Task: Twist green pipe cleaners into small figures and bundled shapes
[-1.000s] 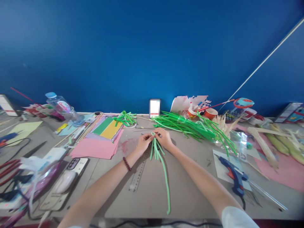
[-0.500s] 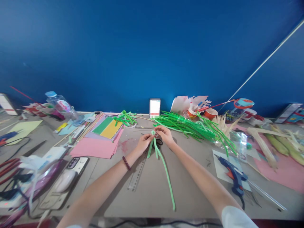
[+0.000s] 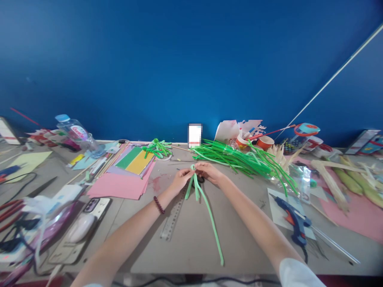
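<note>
Pale green pipe cleaners point(image 3: 207, 201), bent together at the top, hang between my hands at the middle of the table. Several short ends point down, and one long stem trails towards the table's front edge. My left hand point(image 3: 181, 178) pinches the bunch near its top from the left. From the right, the fingers of my right hand point(image 3: 208, 172) are closed on the same top part; my fingers partly hide the bend. Below the hands lie a clear ruler point(image 3: 172, 221) and dark-handled scissors point(image 3: 201, 180), mostly covered.
A pile of green pipe cleaners point(image 3: 236, 157) lies at the back right. The glue gun point(image 3: 295, 219) rests on paper at the right. Pink paper sheets point(image 3: 116, 187), a phone point(image 3: 70, 245) with a white mouse point(image 3: 81, 228), and a plastic bottle point(image 3: 74, 129) are at the left.
My right hand has dropped slightly and its fingers have drawn in closer to the top of the bunch. The long stem's end has shifted a little to the right.
</note>
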Motion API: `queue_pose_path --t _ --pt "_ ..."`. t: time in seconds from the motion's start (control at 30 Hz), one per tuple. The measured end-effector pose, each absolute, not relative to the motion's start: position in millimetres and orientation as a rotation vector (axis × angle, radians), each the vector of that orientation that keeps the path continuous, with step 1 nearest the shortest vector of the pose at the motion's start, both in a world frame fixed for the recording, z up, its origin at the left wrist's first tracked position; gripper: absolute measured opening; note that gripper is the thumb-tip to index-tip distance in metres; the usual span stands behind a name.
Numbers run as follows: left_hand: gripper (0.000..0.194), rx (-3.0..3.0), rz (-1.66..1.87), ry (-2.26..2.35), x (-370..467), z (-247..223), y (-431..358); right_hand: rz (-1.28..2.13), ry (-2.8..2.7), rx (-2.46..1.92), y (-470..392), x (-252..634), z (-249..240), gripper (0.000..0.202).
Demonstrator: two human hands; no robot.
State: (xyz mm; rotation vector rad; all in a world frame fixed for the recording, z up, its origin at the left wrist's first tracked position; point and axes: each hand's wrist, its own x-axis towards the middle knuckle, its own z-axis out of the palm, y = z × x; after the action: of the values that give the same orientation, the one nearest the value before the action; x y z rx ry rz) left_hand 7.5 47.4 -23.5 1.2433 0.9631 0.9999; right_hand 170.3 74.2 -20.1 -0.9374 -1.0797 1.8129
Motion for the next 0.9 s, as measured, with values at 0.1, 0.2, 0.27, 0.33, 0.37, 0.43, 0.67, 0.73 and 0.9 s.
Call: queue_pose_path --t 0.1,0.2,0.27,0.33,0.37,0.43,0.67,0.73,0.9 --pt "0.033 1.275 0.995 0.962 8 -24 48 1.816 -1.08 -0.927 73 169 -19 0.029" --pt "0.036 1.284 0.995 0.939 8 -27 49 1.803 -1.097 -0.919 73 168 -20 0.029" --pt "0.038 1.272 0.996 0.929 8 -30 50 1.798 -1.111 -0.912 74 168 -21 0.029" --pt "0.038 1.257 0.998 0.926 7 -31 50 1.796 -1.122 -0.9 74 167 -23 0.029" --pt "0.037 1.251 1.0 0.925 7 -31 50 1.792 -1.121 -0.897 74 167 -24 0.028" --pt "0.037 1.241 0.998 0.923 7 -31 50 1.774 -1.114 -0.901 73 166 -25 0.028" --pt "0.035 1.206 0.998 0.935 8 -26 48 1.588 -1.157 -0.949 70 159 -30 0.029" --pt "0.035 1.183 0.997 0.94 8 -26 48 1.554 -1.153 -0.963 69 157 -31 0.028" --pt "0.033 1.174 1.007 0.95 8 -28 49 1.541 -1.106 -0.967 69 155 -31 0.026"
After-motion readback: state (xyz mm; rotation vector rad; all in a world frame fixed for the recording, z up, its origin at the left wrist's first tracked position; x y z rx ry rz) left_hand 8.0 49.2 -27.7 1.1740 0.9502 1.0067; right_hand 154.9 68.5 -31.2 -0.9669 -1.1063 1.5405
